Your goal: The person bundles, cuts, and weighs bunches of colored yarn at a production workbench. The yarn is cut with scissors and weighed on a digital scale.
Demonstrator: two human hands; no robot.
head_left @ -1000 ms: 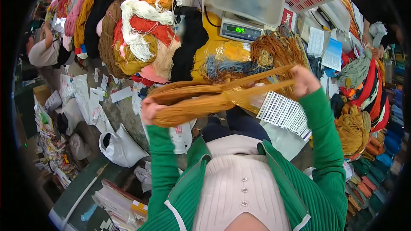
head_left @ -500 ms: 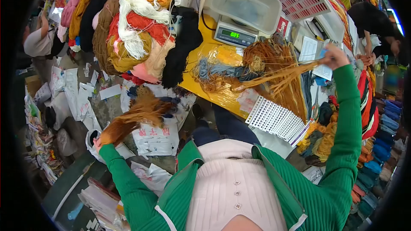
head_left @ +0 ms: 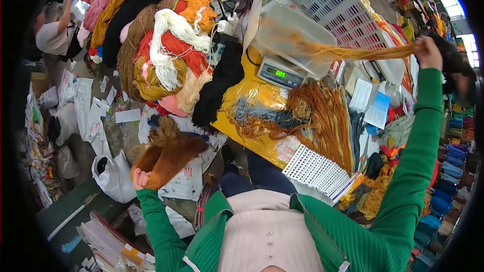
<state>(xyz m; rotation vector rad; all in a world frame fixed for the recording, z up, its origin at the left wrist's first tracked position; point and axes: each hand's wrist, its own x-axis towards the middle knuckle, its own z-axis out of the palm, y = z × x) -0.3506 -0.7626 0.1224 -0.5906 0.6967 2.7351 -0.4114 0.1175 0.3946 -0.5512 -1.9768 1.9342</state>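
Both hands apart: left hand (head_left: 140, 178) grips yarn bundle (head_left: 169, 152), right hand (head_left: 427, 52) strands (head_left: 353, 52).

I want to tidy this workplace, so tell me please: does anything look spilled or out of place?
Yes. Papers and plastic bags lie scattered over the floor. Loose orange yarn sprawls tangled across the yellow table, partly over its edge.

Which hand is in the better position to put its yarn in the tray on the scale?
Probably the right hand: its orange strands reach over the tray. The left hand holds its brown bundle low, far from the scale.
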